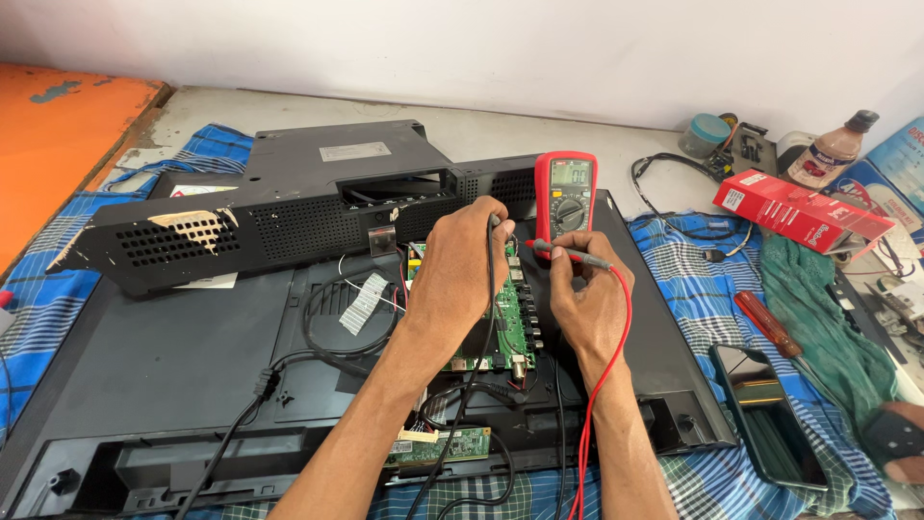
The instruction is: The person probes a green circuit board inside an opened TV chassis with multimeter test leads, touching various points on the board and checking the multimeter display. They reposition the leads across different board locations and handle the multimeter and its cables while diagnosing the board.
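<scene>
A flat television [173,356] lies face down with its back open, showing a green circuit board [513,327]. My left hand [462,274] grips a black probe [495,223] with a black lead, its tip down on the board's upper part. My right hand [585,299] pinches a red probe [570,253] with a red lead, held nearly level over the board's right edge. A red multimeter [566,193] leans upright just behind both hands, its screen lit.
The removed black back cover [269,207] lies across the television's far side. A blue checked cloth [712,289] covers the bench. To the right lie a red box [801,210], a red-handled screwdriver [768,324], a phone [768,412], a green cloth [828,318] and a bottle [834,149].
</scene>
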